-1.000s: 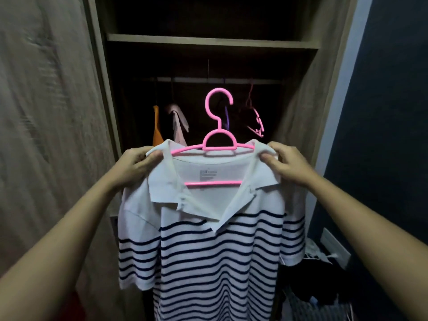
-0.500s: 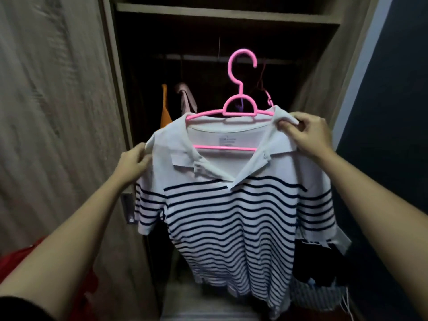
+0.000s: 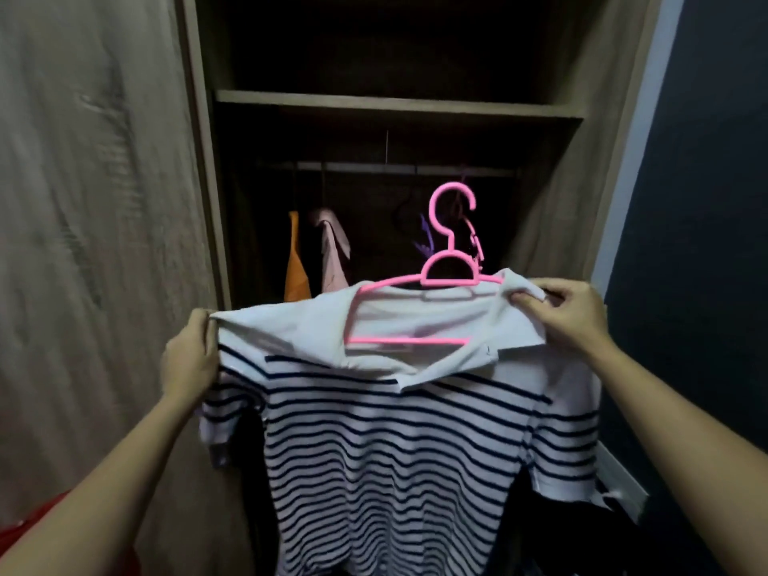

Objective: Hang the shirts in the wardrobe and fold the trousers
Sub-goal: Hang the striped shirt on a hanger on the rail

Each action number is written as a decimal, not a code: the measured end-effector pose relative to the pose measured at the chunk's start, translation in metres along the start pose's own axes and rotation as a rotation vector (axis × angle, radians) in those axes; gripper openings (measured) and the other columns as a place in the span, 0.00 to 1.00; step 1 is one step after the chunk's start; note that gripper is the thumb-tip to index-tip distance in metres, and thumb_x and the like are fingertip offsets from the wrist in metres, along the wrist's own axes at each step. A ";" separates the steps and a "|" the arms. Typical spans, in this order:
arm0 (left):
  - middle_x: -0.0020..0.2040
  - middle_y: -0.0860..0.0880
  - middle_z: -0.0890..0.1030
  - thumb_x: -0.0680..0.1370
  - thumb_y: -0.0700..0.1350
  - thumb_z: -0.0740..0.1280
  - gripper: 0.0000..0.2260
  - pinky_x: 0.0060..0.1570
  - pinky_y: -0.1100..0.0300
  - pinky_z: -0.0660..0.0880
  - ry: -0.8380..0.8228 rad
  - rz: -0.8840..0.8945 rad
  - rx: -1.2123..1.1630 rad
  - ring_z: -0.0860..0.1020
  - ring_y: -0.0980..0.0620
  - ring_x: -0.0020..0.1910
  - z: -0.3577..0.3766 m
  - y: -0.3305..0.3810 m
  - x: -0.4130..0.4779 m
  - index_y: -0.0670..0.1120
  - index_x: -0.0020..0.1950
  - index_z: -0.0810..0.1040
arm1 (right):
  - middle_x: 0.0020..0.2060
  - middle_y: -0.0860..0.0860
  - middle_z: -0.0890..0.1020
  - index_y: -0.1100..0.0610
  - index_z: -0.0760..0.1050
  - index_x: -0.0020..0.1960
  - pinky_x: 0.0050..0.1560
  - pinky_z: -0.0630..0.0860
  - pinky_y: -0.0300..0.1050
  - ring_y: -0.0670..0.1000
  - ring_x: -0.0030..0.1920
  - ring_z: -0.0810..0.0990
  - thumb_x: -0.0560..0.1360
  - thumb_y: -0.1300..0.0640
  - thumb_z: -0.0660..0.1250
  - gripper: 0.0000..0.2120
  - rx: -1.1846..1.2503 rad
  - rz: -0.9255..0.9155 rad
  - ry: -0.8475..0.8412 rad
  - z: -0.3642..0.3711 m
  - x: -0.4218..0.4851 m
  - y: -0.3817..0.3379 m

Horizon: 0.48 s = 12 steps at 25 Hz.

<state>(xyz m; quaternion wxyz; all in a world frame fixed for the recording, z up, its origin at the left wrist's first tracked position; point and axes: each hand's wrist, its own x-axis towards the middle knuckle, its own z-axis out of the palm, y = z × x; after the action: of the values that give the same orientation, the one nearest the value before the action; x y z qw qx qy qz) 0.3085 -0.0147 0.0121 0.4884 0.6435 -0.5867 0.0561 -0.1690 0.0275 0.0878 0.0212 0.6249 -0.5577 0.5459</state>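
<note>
Two hands hold one shirt up in front of the open wardrobe [image 3: 203,160]. The left hand [image 3: 189,359] has its fingers curled round the edge of the striped shirt [image 3: 395,451] at its left shoulder. The right hand [image 3: 569,322] pinches the cloth at the right shoulder, beside the collar, between thumb and fingertips. Between them the shirt hangs spread, front towards the camera, its hem out of view at the bottom.

The pink hanger [image 3: 449,281] is already threaded through the neck, with its lower bar showing in the collar opening and its hook standing free above. That hook is below the rail [image 3: 407,168] and touches nothing, so this shirt is dressed on its hanger but not yet hung. The left shoulder looks pulled wide of the hanger's arm and may want settling first.

On the rail to the left hang an orange garment [image 3: 297,264] and a pale pink garment [image 3: 332,255]. A purple hanger [image 3: 426,239] shows behind the pink hook. Whether those garments belong to the task cannot be told.

A dark heap of cloth [image 3: 561,534] lies low on the right and something red [image 3: 41,530] shows at the lower left. No folded trousers are visible, so by the look of it that half of the job is not begun.
</note>
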 end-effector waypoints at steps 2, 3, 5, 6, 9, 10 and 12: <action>0.44 0.36 0.80 0.80 0.48 0.59 0.09 0.40 0.50 0.69 -0.183 -0.005 0.229 0.78 0.35 0.45 -0.003 -0.009 0.007 0.43 0.47 0.72 | 0.37 0.50 0.85 0.48 0.84 0.44 0.40 0.76 0.48 0.53 0.40 0.82 0.66 0.47 0.74 0.09 0.050 -0.010 -0.050 0.003 0.002 0.001; 0.46 0.38 0.82 0.79 0.49 0.60 0.09 0.41 0.51 0.70 -0.247 -0.005 0.261 0.78 0.37 0.46 -0.006 -0.007 0.011 0.44 0.48 0.75 | 0.37 0.50 0.85 0.49 0.84 0.44 0.40 0.75 0.47 0.52 0.39 0.82 0.66 0.49 0.75 0.08 0.089 -0.005 -0.066 0.006 0.003 0.001; 0.49 0.46 0.83 0.79 0.47 0.63 0.08 0.46 0.55 0.72 -0.310 0.071 0.081 0.79 0.46 0.49 -0.014 0.018 0.018 0.47 0.52 0.80 | 0.37 0.48 0.85 0.50 0.83 0.44 0.40 0.74 0.44 0.48 0.39 0.80 0.66 0.46 0.74 0.10 0.155 0.013 -0.080 0.014 0.005 0.001; 0.49 0.51 0.83 0.79 0.47 0.63 0.08 0.48 0.58 0.71 -0.356 0.122 -0.100 0.79 0.53 0.50 -0.021 0.039 0.021 0.49 0.54 0.81 | 0.38 0.47 0.85 0.50 0.83 0.44 0.41 0.74 0.45 0.47 0.40 0.80 0.64 0.43 0.73 0.13 0.175 0.016 -0.090 0.020 0.006 0.001; 0.50 0.62 0.82 0.73 0.61 0.64 0.13 0.51 0.71 0.71 -0.674 0.260 -0.522 0.77 0.67 0.51 -0.047 0.099 0.019 0.57 0.53 0.80 | 0.38 0.47 0.85 0.46 0.83 0.44 0.44 0.77 0.52 0.48 0.42 0.82 0.61 0.38 0.70 0.16 0.210 0.020 -0.166 0.034 0.014 -0.003; 0.50 0.60 0.83 0.70 0.66 0.65 0.19 0.51 0.71 0.73 -0.754 0.297 -0.543 0.78 0.66 0.50 -0.050 0.109 0.017 0.55 0.53 0.81 | 0.38 0.48 0.85 0.44 0.83 0.44 0.45 0.77 0.54 0.49 0.42 0.82 0.61 0.38 0.70 0.15 0.215 0.015 -0.198 0.038 0.018 -0.006; 0.46 0.47 0.83 0.67 0.68 0.66 0.27 0.47 0.56 0.76 -0.789 0.358 -0.456 0.80 0.54 0.44 -0.049 0.116 0.015 0.47 0.51 0.81 | 0.38 0.48 0.85 0.43 0.82 0.43 0.46 0.78 0.55 0.49 0.42 0.82 0.61 0.38 0.70 0.14 0.224 -0.003 -0.255 0.043 0.025 -0.011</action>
<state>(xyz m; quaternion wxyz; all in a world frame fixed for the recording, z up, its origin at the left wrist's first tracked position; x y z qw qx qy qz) 0.2438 0.0277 0.1119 0.3399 0.3815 -0.8257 -0.2390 -0.1386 -0.0129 0.0947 -0.1187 0.6883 -0.4906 0.5211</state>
